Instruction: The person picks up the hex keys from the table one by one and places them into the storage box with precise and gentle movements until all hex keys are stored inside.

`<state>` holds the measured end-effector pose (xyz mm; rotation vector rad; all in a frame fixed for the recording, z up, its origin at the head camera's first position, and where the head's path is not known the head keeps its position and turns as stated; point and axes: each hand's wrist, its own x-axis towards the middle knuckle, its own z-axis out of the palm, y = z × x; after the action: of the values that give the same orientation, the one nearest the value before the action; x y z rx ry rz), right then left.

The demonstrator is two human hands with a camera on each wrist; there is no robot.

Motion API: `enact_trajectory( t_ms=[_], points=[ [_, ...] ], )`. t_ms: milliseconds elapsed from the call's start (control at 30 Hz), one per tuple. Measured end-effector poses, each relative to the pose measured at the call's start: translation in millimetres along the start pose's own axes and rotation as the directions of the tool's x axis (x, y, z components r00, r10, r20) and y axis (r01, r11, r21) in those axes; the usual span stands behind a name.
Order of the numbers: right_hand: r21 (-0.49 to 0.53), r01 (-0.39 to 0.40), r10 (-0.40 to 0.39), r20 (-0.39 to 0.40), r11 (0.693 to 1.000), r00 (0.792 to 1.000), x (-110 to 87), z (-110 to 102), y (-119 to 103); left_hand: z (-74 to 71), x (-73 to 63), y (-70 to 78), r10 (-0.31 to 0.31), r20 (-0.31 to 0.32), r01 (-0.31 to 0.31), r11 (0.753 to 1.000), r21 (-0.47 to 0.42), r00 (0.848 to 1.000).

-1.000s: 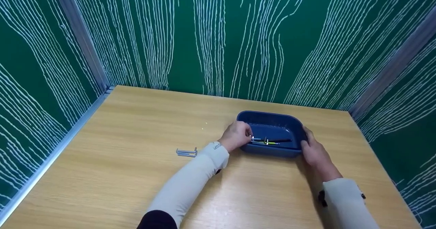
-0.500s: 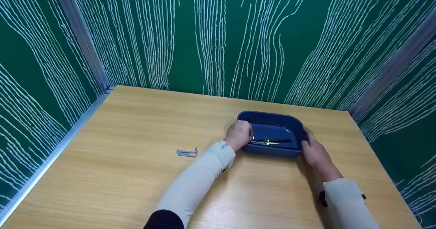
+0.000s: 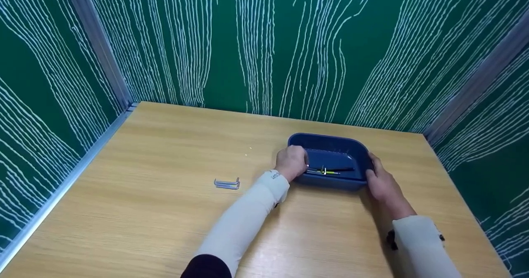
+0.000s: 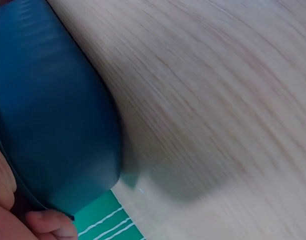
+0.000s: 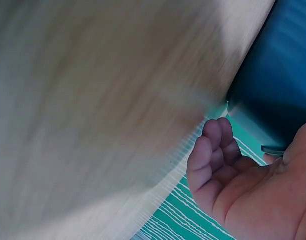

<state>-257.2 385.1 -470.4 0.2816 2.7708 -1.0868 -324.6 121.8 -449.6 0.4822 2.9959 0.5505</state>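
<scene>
Two hands, head view: both are at one blue tub [image 3: 330, 182], which stands on the right half of the table [image 3: 165, 166].
Head view, left hand [image 3: 291, 162]: its fingers curl down over the tub's left end; the back of the hand hides them, so whether they pinch anything cannot be told.
Head view, right hand [image 3: 384, 183]: it grips the tub's right end, thumb at the rim, fingers along the outside.
Tub contents: a black rod [image 3: 345, 169] and a yellow rod [image 3: 333, 173] lie near the front side, with shiny bits too small to name.
Hex keys [image 3: 226, 183]: they lie together on the table, left of the tub and near the left sleeve [image 3: 235, 220].
Backdrop: green panels [image 3: 225, 63] with wavy white lines stand behind the table; a grey post [image 3: 100, 42] shows at the left.
Left wrist view, tub: its outer side fills the left; bent fingers lap the rim at the lower corner, what is within them hidden.
Right wrist view, right hand: palm shows, fingers bent, beside the tub's outer side; table grain blurs at left.
</scene>
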Motion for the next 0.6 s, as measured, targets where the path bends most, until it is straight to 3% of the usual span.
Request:
enact_trajectory(
  t_ms=[267,600],
  points=[
    [-0.069,0.036,-0.039,-0.046,0.997,0.998,0.7,2.7,-0.6,1.8,1.0,-6.1,0.017,0.016,-0.015,0.994,-0.105,1.000],
    [-0.048,0.011,-0.013,-0.026,0.999,1.000,-0.1,2.9,-1.6,4.1,0.1,-6.8,-0.008,0.004,0.009,0.986,-0.164,1.000]
  ],
)
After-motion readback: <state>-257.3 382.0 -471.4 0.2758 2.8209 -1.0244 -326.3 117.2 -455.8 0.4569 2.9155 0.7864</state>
